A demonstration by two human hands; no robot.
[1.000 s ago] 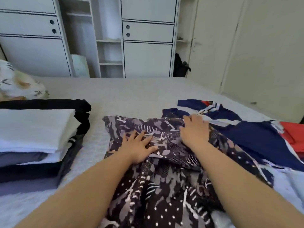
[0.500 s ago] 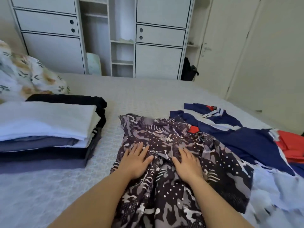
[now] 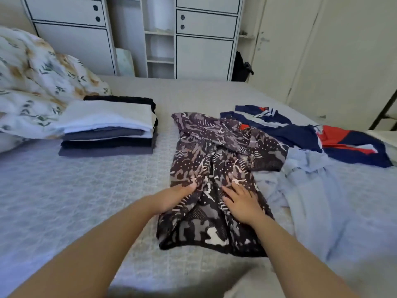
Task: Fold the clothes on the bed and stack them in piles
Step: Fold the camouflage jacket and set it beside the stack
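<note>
Two hands: we have both low on the patterned shirt (image 3: 217,166), side by side with a ridge of cloth between them.
Left hand (image 3: 175,197): our fingers lie close together, their tips under a fold; whether they pinch it we cannot tell.
Right hand (image 3: 241,203): our fingers are straight, slightly spread, flat on the cloth.
Shirt: mid-bed (image 3: 86,201), long axis running away from us, hem nearest.
Pile (image 3: 109,130): folded clothes, well left of the shirt.
Heap: navy-red top (image 3: 300,134) and pale blue garment (image 3: 318,190), touching our shirt's right edge.
</note>
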